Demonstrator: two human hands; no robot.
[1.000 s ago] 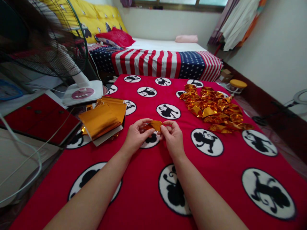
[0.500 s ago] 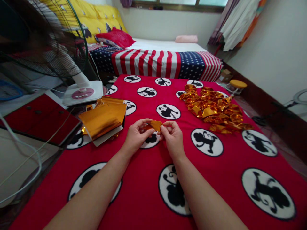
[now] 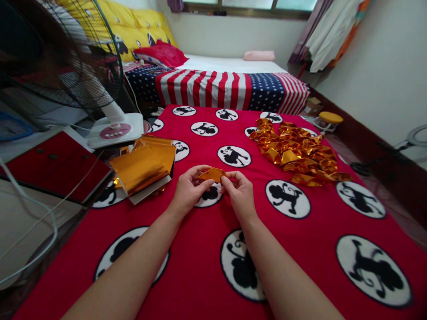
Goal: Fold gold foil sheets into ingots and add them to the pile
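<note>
Two forearms (image 3: 138,260) angle inward, left grip (image 3: 188,188) and right grip (image 3: 241,192) pinching folded gold foil (image 3: 213,174).

Glossy foil sheets (image 3: 142,164), matt cloth cover (image 3: 196,235)

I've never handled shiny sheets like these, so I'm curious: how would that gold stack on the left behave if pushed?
The gold stack would probably spread apart, since its sheets lie unevenly at different angles. Its gloss suggests it may be slippery. Single sheets are likely thin and easily creased, as the similarly shiny gold heap looks full of folds.
</note>
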